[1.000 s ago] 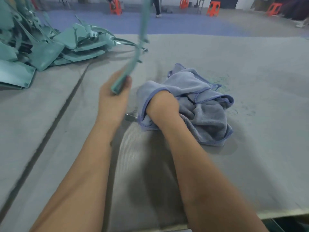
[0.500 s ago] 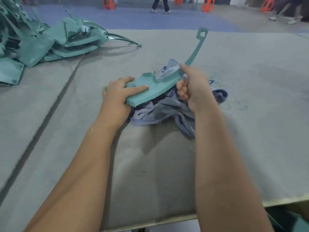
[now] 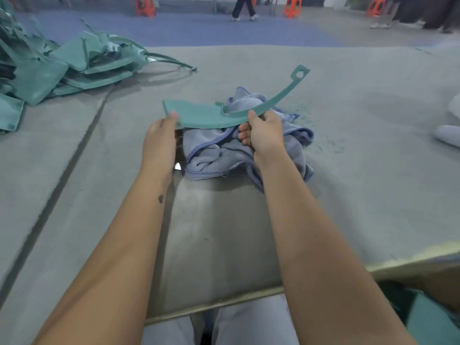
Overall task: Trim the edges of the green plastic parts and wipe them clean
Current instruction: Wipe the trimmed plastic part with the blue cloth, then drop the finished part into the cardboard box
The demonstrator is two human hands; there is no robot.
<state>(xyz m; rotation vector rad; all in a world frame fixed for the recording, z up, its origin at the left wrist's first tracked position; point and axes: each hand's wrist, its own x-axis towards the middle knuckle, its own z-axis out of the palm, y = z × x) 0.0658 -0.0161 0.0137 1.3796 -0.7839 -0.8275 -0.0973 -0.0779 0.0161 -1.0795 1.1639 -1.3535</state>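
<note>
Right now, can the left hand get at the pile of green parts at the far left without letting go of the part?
Probably not. The left hand pinches the green part that the right hand also holds, and the pile lies well beyond it.

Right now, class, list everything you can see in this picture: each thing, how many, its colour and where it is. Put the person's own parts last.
green plastic part: one, teal green, held above the cloth in both hands
cloth: one, pale blue, crumpled mid-table
pile of green parts: too tangled to count, teal green, far left of table
table: one, grey, fills the view
stools: several, orange, on the floor beyond
left hand: one, grips the part's wide end
right hand: one, grips the part's narrow arm
</note>
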